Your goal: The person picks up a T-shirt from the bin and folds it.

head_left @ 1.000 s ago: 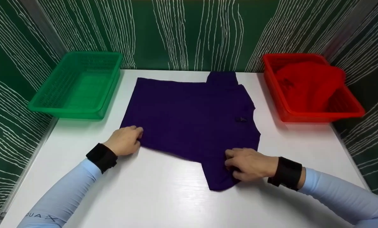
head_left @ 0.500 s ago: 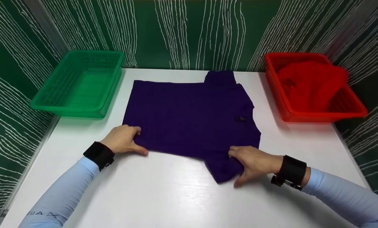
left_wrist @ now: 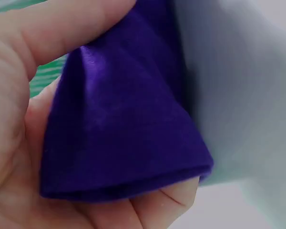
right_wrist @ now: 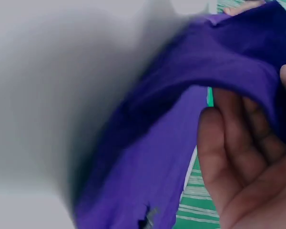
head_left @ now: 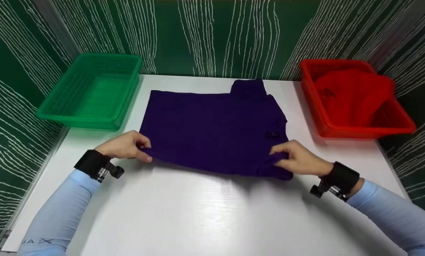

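Observation:
A purple T-shirt (head_left: 205,124) lies sideways on the white table, its hem to the left and its neckline to the right. My left hand (head_left: 127,145) pinches the near hem corner and lifts it off the table; in the left wrist view the cloth (left_wrist: 119,124) drapes over the fingers with the thumb on top. Near the shoulder, my right hand (head_left: 299,158) pinches the near side, raised likewise. The right wrist view shows the shirt fabric (right_wrist: 205,62) arching up between thumb and fingers. The near sleeve hangs bunched under the right hand, partly hidden.
A green plastic basket (head_left: 127,103) stands at the back left. On the back right is a red basket (head_left: 368,132) with red cloth (head_left: 354,92) inside. Green walls with white lines enclose the table (head_left: 212,220) at the back and sides.
Both hands have gone from lying over the shirt's near edge to pinching it and raising it. The near edge has come up and away from me, and the near sleeve has been drawn in.

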`<state>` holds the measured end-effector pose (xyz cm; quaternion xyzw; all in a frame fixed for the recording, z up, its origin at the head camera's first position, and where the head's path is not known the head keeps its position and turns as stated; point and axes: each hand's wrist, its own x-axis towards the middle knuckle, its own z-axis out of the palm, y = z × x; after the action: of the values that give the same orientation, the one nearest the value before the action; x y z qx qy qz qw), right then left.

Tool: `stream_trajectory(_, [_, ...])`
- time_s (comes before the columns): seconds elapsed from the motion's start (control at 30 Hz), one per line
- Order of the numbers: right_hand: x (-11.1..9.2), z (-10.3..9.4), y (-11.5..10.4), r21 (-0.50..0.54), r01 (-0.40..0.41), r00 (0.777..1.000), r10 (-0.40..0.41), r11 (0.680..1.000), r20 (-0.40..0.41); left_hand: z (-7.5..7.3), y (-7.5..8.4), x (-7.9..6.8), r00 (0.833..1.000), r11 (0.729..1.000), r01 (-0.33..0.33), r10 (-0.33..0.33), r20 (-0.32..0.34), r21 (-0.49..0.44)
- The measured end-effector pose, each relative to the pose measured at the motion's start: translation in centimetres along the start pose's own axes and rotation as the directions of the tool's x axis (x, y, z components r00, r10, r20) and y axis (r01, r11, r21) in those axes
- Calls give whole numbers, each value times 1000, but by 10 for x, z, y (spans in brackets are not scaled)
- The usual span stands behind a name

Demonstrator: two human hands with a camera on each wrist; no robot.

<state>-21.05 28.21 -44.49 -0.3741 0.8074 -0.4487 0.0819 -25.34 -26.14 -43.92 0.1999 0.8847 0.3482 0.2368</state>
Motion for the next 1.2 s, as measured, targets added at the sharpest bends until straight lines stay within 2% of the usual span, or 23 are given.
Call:
stream_trajectory(0.1, [11,-13,2,5,-84,991,84,996,-109,-8,0,4,997,995,26,-32,-63,-94])
stream_trajectory(0.2, [25,-30,18,7,-174,963,171,985,-207,-11,-1,11,981,991,31,-55,-188,-128])
stream_trajectory(0.27, [37,-43,29,-9,-216,941,206,976,-270,-13,1,17,954,993,28,-61,-293,-115])
stream_trajectory(0.37, [57,-62,39,4,-298,893,281,954,-351,-16,6,31,898,999,22,-41,-439,-49])
stream_trajectory(0.5, [82,-80,55,34,-410,821,385,911,-422,-19,6,56,822,998,42,-8,-570,48])
stream_trajectory(0.57, [93,-82,65,30,-446,798,414,894,-438,-20,3,69,795,997,55,-15,-606,48])
stream_trajectory(0.67, [105,-79,80,12,-472,782,424,882,-457,-20,-5,83,776,996,86,-61,-628,10])
stream_trajectory(0.73, [111,-74,89,3,-482,783,433,876,-447,-19,-11,88,773,992,127,-113,-625,-22])
stream_trajectory(0.8, [113,-69,95,-8,-507,788,460,862,-410,-17,-17,89,779,981,185,-185,-599,-62])
stream_trajectory(0.87, [111,-64,98,-44,-547,792,499,836,-353,-15,-23,87,794,961,254,-271,-544,-108])
stream_trajectory(0.97, [99,-58,96,-131,-588,793,538,798,-286,-14,-28,78,823,926,346,-376,-425,-150])
stream_trajectory(1.07, [80,-55,91,-235,-599,795,534,766,-287,-16,-30,68,858,918,370,-396,-327,-141])
stream_trajectory(1.13, [67,-55,86,-290,-605,793,533,741,-294,-17,-30,62,878,928,348,-372,-301,-130])
stream_trajectory(1.2, [56,-55,81,-339,-614,789,548,712,-278,-19,-31,57,889,939,322,-343,-302,-119])
